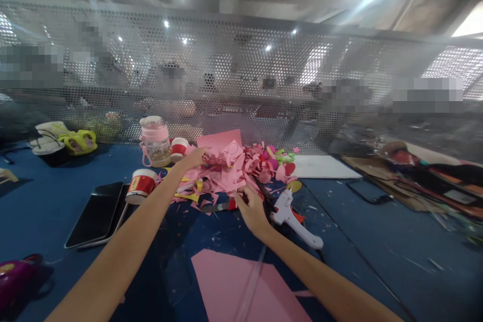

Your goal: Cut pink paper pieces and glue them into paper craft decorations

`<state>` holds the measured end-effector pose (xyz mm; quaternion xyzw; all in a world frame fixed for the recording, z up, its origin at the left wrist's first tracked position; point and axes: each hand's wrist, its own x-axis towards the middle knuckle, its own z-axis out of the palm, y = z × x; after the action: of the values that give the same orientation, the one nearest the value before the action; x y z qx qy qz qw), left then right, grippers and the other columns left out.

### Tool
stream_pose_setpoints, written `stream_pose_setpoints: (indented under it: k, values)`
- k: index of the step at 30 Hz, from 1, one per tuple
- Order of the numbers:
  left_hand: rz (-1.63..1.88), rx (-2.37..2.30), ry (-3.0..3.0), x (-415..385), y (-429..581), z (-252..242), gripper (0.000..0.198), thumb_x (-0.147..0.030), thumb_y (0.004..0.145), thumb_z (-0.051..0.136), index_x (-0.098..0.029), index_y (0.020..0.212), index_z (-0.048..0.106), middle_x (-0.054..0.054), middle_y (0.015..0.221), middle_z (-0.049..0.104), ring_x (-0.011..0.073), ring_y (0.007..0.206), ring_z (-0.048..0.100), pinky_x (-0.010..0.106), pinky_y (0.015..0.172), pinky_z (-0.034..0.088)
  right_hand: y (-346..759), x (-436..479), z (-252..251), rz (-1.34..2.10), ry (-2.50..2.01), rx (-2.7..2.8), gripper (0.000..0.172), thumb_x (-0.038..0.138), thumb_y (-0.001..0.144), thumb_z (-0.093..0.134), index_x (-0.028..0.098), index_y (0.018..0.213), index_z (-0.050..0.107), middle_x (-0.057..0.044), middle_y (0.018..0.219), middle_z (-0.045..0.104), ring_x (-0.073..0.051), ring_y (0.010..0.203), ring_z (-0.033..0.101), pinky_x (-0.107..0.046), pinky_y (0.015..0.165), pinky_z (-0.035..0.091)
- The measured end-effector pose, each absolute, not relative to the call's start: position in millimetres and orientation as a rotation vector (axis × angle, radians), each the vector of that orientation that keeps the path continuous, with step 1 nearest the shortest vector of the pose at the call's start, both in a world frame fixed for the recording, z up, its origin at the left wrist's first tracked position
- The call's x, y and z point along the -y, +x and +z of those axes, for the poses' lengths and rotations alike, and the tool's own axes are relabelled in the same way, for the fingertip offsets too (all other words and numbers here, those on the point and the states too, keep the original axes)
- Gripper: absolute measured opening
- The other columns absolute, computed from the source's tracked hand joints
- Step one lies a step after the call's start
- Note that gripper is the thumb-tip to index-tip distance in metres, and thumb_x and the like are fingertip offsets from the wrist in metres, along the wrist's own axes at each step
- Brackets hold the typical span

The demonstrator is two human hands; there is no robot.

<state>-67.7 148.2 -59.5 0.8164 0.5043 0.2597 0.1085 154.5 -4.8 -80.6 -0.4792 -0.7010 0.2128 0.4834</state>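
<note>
A heap of pink paper scraps [226, 176] lies at the middle of the blue table. My left hand [196, 157] reaches into the heap's left side; its fingertips are partly lost among the pink paper, so its grip cannot be made out. At the front of the heap, my right hand [249, 206] has thumb and finger closed on a pink paper piece [234, 181]. Just right of this hand lies a white glue gun [296, 221]. Scissors or a blade [217, 208] with a red part rest beside my right fingers. A large pink sheet [241, 282] lies nearest me.
A pink-lidded bottle [155, 143], two paper cups [141, 186] and a dark phone [97, 214] stand or lie to the left. A purple object [17, 279] is at lower left. A perforated metal screen [234, 75] rises behind; a white board [324, 167] lies before it.
</note>
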Motion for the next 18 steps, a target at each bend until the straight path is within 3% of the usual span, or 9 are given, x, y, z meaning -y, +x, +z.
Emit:
stream_pose_setpoints:
  k: [3,13,18]
  values:
    - [0.761,-1.532,2.363,-149,-72,-61,0.055,-0.005,0.06,0.061,-0.01,0.114,0.055,0.011,0.091,0.068,0.0196,0.086,0.064,0.025,0.075,0.048,155,5,-81,0.517,-1.169,1.706,0.019,0.031,0.078,0.047,0.02,0.063,0.047,0.001,0.061,0.048,-0.014,0.057,0.046,-0.027,0.054,0.037]
    - [0.799,-1.439,2.317,-141,-79,-40,0.024,-0.008,0.062,0.058,-0.016,0.081,0.071,0.004,0.076,0.072,0.0146,0.071,0.065,0.021,0.068,0.049,155,6,-79,0.506,-1.179,1.716,0.02,0.033,0.078,0.049,0.019,0.063,0.05,0.0,0.062,0.05,-0.015,0.059,0.048,-0.027,0.057,0.037]
    - [0.95,-1.485,2.284,-141,-77,-32,0.022,-0.008,0.064,0.059,-0.017,0.079,0.073,0.004,0.076,0.072,0.0154,0.074,0.065,0.024,0.072,0.048,155,6,-79,0.495,-1.179,1.725,0.02,0.032,0.078,0.048,0.019,0.063,0.05,0.0,0.062,0.05,-0.015,0.06,0.046,-0.028,0.058,0.037]
